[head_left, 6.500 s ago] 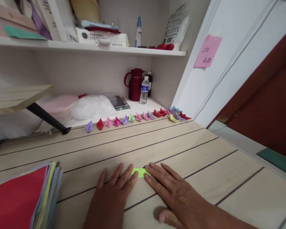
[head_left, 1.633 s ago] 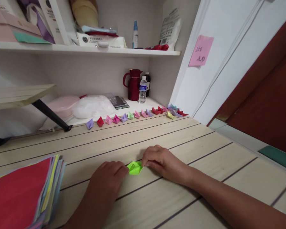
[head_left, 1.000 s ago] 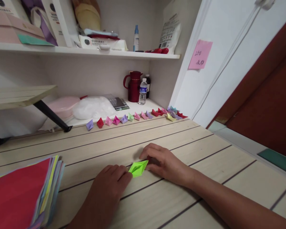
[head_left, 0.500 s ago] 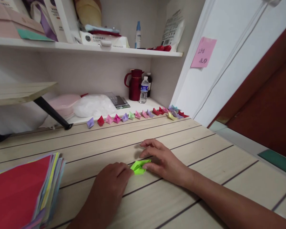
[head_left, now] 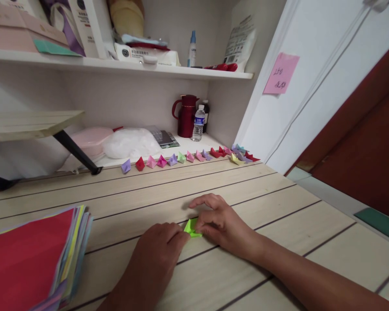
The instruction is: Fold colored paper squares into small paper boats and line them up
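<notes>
A small piece of bright green folded paper (head_left: 191, 226) sits between a person's two bare hands, just above or on a slatted wooden table (head_left: 236, 278). The left hand (head_left: 160, 250) pinches its left end between thumb and curled fingers; the right hand (head_left: 225, 226) grips the opposite end with thumb and a bent finger, its index finger raised clear. The paper's long axis appears to run from one grip to the other, though the right fingers cover part of it; both hands touch it, so neither is nearer. Well left of the grip lies a stack of coloured paper (head_left: 22, 259), red uppermost. Beyond the hands, small folded paper boats (head_left: 173, 160) line the table's far edge.
</notes>
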A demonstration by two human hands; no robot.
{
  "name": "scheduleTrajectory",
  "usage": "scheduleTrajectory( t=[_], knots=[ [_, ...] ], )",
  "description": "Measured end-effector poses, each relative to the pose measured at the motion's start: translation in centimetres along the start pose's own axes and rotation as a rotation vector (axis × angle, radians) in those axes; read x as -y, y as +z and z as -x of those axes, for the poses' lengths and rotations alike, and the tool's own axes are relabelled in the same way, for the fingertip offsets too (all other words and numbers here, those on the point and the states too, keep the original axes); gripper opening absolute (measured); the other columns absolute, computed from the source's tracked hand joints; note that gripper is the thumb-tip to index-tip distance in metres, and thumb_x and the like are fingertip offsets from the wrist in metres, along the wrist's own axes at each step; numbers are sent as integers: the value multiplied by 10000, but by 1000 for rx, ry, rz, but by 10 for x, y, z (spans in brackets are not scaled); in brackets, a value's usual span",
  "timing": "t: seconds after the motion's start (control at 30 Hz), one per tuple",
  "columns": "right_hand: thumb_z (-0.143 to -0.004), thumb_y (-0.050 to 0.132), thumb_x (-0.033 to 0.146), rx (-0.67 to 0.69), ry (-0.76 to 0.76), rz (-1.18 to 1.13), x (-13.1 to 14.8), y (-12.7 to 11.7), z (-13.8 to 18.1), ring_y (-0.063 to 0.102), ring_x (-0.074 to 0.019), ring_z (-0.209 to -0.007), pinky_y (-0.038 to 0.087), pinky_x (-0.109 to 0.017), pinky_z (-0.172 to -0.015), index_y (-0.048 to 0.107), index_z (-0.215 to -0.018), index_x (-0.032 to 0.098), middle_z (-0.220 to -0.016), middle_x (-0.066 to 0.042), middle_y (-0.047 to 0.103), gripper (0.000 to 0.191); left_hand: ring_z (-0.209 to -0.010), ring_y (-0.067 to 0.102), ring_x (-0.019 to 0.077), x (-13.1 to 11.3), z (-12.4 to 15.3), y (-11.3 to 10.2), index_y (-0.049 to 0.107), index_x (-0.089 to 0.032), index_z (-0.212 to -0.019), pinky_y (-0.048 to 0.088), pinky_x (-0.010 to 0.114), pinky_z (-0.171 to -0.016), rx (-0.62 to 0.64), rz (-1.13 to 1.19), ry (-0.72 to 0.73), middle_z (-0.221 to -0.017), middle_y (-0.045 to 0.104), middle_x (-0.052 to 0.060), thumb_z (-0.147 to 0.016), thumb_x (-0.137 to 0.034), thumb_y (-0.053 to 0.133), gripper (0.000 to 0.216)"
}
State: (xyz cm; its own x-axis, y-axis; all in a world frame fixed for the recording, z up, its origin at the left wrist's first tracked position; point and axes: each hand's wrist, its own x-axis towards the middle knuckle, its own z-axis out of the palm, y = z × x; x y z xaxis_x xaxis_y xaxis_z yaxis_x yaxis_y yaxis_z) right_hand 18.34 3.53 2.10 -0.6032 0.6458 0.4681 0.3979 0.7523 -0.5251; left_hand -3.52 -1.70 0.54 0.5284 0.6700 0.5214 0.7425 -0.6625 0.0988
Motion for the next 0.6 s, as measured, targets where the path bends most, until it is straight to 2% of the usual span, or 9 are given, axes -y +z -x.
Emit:
scheduleTrajectory(
  t=[0.13, 0.23, 0.33, 0.4, 0.47, 0.6],
  knots=[
    [-876, 648, 83, -21, -66, 46, 2, 3, -1, 639, -215, -992, 393, -423, -934, 672, -765, 225, -1046, -26, 733, 181, -620, 578, 169, -1, -2, 0, 636, -225, -806, 431, 300, -563, 17, 4, -12, -731, 647, -4, -871, -47, 509, 229],
    [-877, 660, 94, -17, -17, 18, 3, 4, -3, 655, -203, -950, 407, -408, -933, 656, -763, 218, -964, -19, 749, 169, -656, 600, 162, 0, -3, -1, 663, -235, -843, 461, 285, -586, 21, 44, -31, -756, 662, -1, -888, -71, 490, 243],
    [-877, 721, 200, -15, 53, -66, 0, -2, -5, 652, -226, -1040, 432, -408, -969, 699, -902, 236, -1066, -48, 739, 49, -699, 628, 148, 1, -4, -3, 682, -248, -860, 506, 265, -638, 6, 114, -83, -775, 680, -2, -912, -121, 470, 253],
    [-878, 736, 262, -6, 97, -140, -5, -10, -5, 626, -236, -1120, 458, -401, -984, 688, -1096, 252, -1180, -74, 703, 224, -706, 640, 141, 2, -5, -5, 685, -255, -839, 526, 258, -658, -2, 151, -126, -780, 691, -7, -920, -142, 466, 259],
    [-901, 709, 274, 8, 121, -204, -10, -22, -5, 609, -228, -1160, 478, -393, -993, 654, -1200, 258, -1234, -82, 674, 304, -706, 651, 140, 2, -5, -6, 688, -259, -837, 542, 258, -665, -10, 174, -139, -788, 702, -13, -925, -157, 470, 256],
    [-907, 679, 186, 34, 74, -233, -20, -38, -3, 598, -210, -1183, 470, -399, -1023, 694, -1116, 260, -1221, -65, 666, 222, -731, 679, 143, 5, -4, -5, 694, -263, -871, 564, 258, -682, -52, 184, -116, -812, 721, -16, -941, -195, 481, 234]
  ],
)
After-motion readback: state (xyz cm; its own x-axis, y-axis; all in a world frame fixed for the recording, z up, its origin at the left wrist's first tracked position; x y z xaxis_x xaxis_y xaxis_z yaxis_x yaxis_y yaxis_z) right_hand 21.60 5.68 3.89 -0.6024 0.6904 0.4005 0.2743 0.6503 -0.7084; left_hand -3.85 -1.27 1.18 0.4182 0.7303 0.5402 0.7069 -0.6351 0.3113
